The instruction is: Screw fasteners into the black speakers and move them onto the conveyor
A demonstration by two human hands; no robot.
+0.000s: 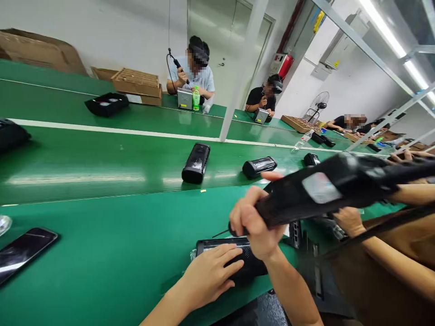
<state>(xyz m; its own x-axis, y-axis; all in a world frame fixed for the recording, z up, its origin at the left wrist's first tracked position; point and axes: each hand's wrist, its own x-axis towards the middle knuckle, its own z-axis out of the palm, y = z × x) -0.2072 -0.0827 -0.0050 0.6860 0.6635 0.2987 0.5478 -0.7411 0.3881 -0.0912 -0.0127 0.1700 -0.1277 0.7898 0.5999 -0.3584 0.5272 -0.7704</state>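
Note:
My right hand [256, 217] is wrapped round a black electric screwdriver [306, 192], which slants across the view with a pale label on its body. Its thin bit points left, just above a black box-shaped housing [253, 260] with a perforated face, perhaps a speaker. On that housing lies my left hand [217, 271], fingers stretched over its top and thumb apart. Clear plastic film shows at the housing's left end. Whether the bit touches the housing, I cannot tell.
Black housings [196, 163] stand on the green conveyor belt [84, 158] beyond my bench. A dark phone [25, 253] lies at left. A co-worker's arm [390, 258] works close on my right. Across the belt sit people [200, 72] near a wooden tray [137, 83]. A white post [238, 77] rises ahead.

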